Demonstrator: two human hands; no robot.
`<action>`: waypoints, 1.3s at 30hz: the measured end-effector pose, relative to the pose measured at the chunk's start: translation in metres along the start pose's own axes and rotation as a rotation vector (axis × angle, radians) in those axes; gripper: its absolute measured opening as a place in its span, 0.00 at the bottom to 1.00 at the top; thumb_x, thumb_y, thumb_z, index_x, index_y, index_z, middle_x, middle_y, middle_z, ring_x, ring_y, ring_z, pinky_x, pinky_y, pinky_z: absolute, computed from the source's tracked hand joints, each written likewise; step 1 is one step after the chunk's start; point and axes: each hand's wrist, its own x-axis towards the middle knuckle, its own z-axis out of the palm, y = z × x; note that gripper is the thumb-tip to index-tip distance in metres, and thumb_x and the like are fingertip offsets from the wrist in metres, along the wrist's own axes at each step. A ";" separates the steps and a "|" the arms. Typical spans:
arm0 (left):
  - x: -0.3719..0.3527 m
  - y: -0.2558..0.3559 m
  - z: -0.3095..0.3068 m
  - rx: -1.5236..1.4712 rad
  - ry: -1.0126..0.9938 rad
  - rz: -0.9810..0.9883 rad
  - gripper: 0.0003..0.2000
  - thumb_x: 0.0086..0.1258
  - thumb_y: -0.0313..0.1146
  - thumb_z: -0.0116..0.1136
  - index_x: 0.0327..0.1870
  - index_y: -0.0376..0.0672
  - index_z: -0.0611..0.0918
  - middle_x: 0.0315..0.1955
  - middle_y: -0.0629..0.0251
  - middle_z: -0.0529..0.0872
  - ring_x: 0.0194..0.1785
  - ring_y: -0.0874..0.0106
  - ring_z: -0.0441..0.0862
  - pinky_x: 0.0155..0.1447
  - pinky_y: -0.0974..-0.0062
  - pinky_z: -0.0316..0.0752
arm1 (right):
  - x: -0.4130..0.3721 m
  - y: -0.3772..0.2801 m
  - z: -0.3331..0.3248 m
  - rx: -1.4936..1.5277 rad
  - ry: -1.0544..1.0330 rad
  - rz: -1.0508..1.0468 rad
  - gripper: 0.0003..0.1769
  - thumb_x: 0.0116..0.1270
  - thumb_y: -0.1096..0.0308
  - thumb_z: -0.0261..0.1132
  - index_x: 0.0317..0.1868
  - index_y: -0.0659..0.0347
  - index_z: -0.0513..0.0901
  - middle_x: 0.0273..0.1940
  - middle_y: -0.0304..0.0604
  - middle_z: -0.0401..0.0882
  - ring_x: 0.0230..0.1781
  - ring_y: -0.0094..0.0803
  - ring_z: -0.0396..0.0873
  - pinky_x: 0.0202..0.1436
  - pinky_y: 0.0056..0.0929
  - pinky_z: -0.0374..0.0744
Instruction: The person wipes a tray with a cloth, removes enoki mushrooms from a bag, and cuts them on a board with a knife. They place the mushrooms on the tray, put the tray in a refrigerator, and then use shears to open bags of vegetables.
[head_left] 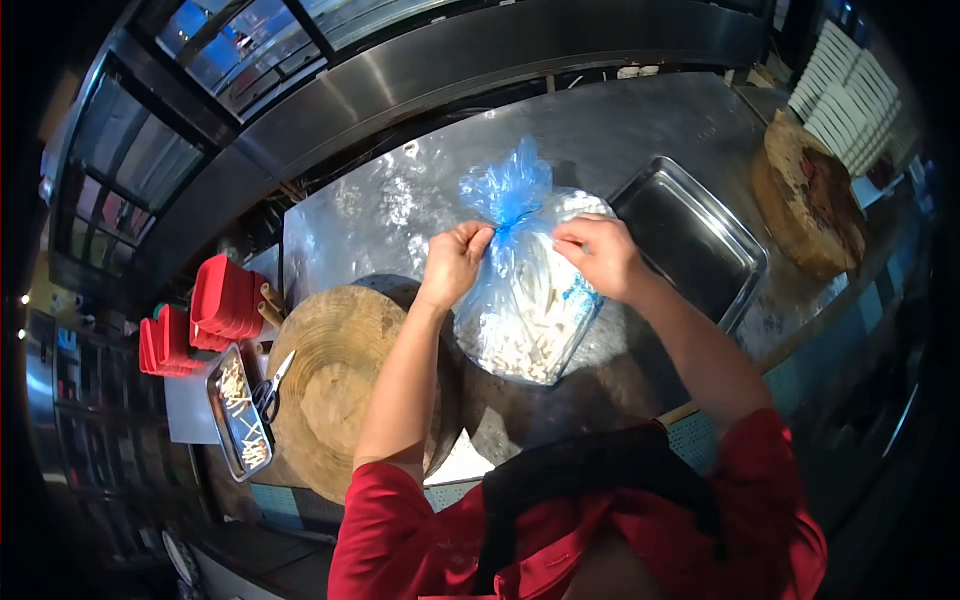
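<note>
On the metal tabletop, a crinkled bag

Clear and bulging, it holds pale strips. The left hand pinches its gathered neck; the right hand curls alongside, grip unclear. A round wooden block and shiny tray flank it.

The bag is lying mid-table, with the left block standing to its left and the right tray resting just to its right. Farther left, the scissors are lying between the left block and the left tray, behind which tubs are standing. Beyond the right tray, the right block is sitting, stacked dishes standing behind it.
</note>
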 end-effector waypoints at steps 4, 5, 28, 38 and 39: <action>0.008 0.012 -0.008 0.242 0.167 0.362 0.03 0.59 0.26 0.58 0.28 0.38 0.78 0.26 0.59 0.78 0.33 0.59 0.75 0.39 0.68 0.70 | 0.026 -0.020 0.043 0.099 0.032 0.061 0.09 0.55 0.72 0.64 0.37 0.64 0.80 0.31 0.49 0.77 0.31 0.41 0.77 0.34 0.34 0.75; 0.009 0.022 -0.013 0.412 0.218 0.494 0.02 0.57 0.24 0.57 0.26 0.39 0.77 0.27 0.60 0.76 0.35 0.59 0.74 0.41 0.67 0.68 | 0.030 -0.024 0.047 0.076 0.022 0.060 0.09 0.55 0.72 0.65 0.37 0.64 0.80 0.31 0.48 0.77 0.30 0.41 0.77 0.34 0.34 0.74; 0.032 0.130 -0.056 -0.568 0.264 0.202 0.06 0.68 0.29 0.53 0.35 0.36 0.79 0.29 0.70 0.79 0.35 0.80 0.75 0.42 0.82 0.70 | 0.067 -0.042 0.002 0.636 -0.229 0.002 0.07 0.63 0.73 0.60 0.40 0.66 0.79 0.22 0.33 0.71 0.19 0.15 0.68 0.22 0.18 0.68; -0.001 0.025 0.045 -0.789 0.185 -0.374 0.35 0.62 0.31 0.61 0.68 0.35 0.56 0.50 0.55 0.76 0.49 0.68 0.75 0.55 0.70 0.69 | 0.083 -0.004 -0.020 0.929 -0.528 0.371 0.21 0.70 0.54 0.53 0.29 0.64 0.76 0.15 0.37 0.70 0.11 0.20 0.69 0.15 0.18 0.68; -0.001 0.024 0.050 -0.795 0.192 -0.393 0.35 0.62 0.31 0.61 0.68 0.35 0.56 0.50 0.55 0.76 0.49 0.68 0.75 0.55 0.70 0.69 | 0.087 -0.002 -0.019 0.942 -0.542 0.385 0.20 0.70 0.54 0.54 0.30 0.64 0.77 0.15 0.37 0.70 0.10 0.20 0.68 0.14 0.18 0.67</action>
